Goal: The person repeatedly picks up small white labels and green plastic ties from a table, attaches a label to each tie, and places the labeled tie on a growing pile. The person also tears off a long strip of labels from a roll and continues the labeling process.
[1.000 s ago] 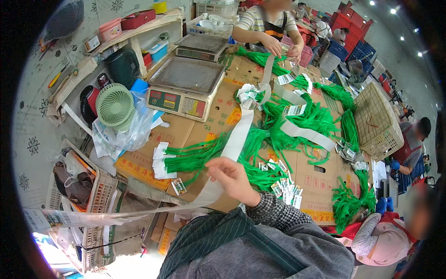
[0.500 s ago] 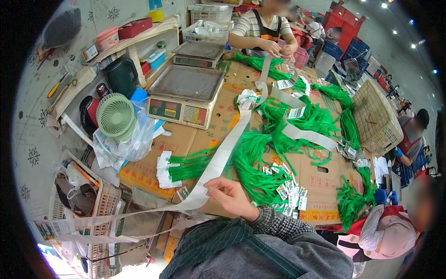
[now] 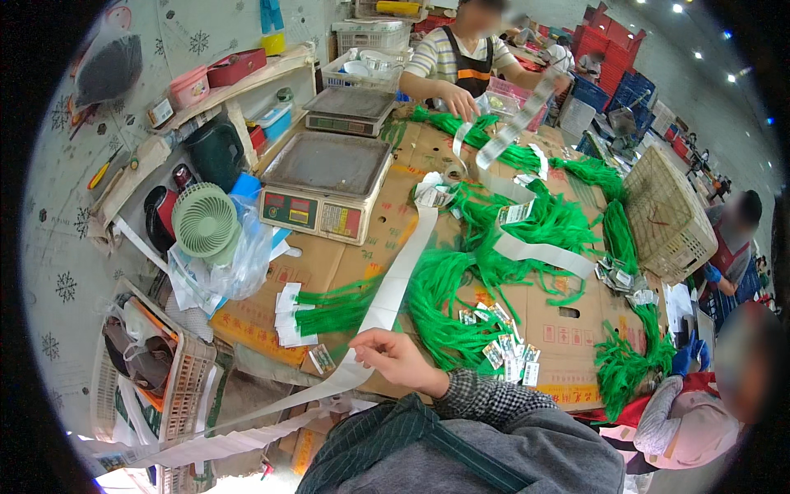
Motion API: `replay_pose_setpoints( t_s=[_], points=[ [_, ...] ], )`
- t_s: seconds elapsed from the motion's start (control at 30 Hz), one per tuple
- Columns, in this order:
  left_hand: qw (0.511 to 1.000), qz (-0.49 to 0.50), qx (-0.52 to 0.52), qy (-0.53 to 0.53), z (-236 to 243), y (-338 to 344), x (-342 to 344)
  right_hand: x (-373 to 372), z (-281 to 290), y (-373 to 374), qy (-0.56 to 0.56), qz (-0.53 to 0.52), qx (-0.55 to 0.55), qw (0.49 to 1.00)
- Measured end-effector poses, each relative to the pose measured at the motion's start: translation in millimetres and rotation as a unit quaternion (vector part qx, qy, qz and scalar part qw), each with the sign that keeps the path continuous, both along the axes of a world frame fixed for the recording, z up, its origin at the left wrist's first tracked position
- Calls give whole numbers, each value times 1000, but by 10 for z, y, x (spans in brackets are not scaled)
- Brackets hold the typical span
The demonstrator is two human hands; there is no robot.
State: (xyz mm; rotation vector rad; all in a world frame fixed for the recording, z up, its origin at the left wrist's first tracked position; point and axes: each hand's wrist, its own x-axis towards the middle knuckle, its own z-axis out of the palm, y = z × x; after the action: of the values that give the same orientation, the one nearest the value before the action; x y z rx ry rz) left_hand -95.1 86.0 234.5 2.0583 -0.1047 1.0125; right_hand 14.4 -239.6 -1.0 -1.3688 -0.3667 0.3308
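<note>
- Right hand (image 3: pixel 397 361): fingers loosely curled at the label strip (image 3: pixel 401 272); grip cannot be confirmed.
- Left hand: out of view, state undetermined.
- Strip: unbroken from mid-table (image 3: pixel 329 257) past near-left corner.
- Apparently done: green mesh sleeves (image 3: pixel 339 318) tagged, near left edge.
- Apparently left: strip's labels, unseparated.

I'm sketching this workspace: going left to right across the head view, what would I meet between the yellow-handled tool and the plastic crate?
Yellow-handled tool → pink tub → white tags → right hand → printed tags → plastic crate.
</note>
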Motion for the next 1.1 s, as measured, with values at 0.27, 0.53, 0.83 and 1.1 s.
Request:
replay_pose_setpoints(
  t_s=[0.27,0.53,0.83,1.1],
  points=[
    [962,-113,-118,221,-1244,-686,412,-6,-38,-44,-68,6,-55,996],
    [935,-119,-171,287,-1624,-870,366,1010,-438,-796,-120,-333,-19,935],
    [920,-97,-203,321,-1792,-979,162,948,-64,129,62,-142,69,986],
    [911,-94,-229,329,-1888,-1144,0,38,-339,729,16,262,-26,964]
  ],
)
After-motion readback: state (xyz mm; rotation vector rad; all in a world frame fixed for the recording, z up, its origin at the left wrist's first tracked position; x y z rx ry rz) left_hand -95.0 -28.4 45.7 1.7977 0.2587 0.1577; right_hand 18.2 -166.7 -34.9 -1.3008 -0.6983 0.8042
